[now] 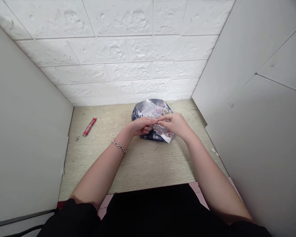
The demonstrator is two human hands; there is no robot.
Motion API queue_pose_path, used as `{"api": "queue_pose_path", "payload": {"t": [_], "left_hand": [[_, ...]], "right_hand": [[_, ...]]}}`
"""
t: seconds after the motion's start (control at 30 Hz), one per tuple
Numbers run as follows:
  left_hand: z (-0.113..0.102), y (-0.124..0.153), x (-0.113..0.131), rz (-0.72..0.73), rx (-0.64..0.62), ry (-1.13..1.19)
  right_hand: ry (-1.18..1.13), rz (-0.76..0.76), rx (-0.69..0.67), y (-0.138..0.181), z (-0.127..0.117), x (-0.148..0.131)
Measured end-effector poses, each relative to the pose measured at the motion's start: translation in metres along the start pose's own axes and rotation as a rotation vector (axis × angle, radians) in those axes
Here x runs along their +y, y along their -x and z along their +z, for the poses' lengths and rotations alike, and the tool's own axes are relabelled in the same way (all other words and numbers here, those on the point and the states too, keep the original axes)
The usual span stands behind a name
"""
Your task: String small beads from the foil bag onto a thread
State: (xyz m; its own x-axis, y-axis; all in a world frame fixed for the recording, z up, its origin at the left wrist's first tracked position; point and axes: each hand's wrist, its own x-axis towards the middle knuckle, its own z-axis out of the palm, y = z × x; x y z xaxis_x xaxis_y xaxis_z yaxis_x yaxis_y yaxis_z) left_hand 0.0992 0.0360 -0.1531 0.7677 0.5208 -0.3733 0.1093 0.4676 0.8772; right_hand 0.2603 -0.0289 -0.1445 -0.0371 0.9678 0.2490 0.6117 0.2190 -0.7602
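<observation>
My left hand (143,126) and my right hand (174,123) meet at the fingertips over a blue and silver patterned tray or folded sheet (151,104). Many small pink, red and clear beads (164,131) lie on it. Both hands are closed in a pinch, thumbs and forefingers almost touching. Whatever sits between the fingertips is too small to make out. A short curved string of pale beads (155,145) shows at the near edge of the patterned piece, below my left hand. A silver chain bracelet (119,147) circles my left wrist.
On the left of the wooden table (148,174) lies a red tube-shaped item (89,127), with a small metal bit (77,138) close by. White scraps (214,151) are near the right edge. A white brick-patterned wall (118,72) and side panels enclose the table.
</observation>
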Motion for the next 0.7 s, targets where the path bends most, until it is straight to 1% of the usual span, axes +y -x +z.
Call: {"api": "queue_pose_path", "payload": {"t": [0.07,0.17,0.23,0.37,0.57,0.63,0.7], "left_hand": [[0.0019,-0.0003,0.0012,0.046,0.033,0.027],[0.0058,-0.0011,0.0038,0.154,0.117,0.090],[0.0081,-0.0010,0.0059,0.178,0.130,0.131],[0.0099,0.0010,0.0085,0.159,0.086,0.188],[0.0082,0.0037,0.0082,0.150,-0.044,0.246],[0.0085,0.0031,0.0075,0.167,-0.057,0.240],[0.0098,0.0015,0.0062,0.208,-0.031,0.198]], "right_hand": [[-0.070,0.024,0.023,0.0000,-0.0007,0.0007],[-0.190,0.088,0.046,-0.0011,-0.0015,0.0022],[-0.264,0.129,0.060,-0.0024,-0.0022,0.0029],[-0.369,0.158,0.090,-0.0043,-0.0031,0.0039],[-0.414,0.177,0.115,-0.0051,-0.0030,0.0060],[-0.416,0.185,0.125,-0.0053,-0.0031,0.0063],[-0.418,0.191,0.136,-0.0055,-0.0035,0.0065]]}}
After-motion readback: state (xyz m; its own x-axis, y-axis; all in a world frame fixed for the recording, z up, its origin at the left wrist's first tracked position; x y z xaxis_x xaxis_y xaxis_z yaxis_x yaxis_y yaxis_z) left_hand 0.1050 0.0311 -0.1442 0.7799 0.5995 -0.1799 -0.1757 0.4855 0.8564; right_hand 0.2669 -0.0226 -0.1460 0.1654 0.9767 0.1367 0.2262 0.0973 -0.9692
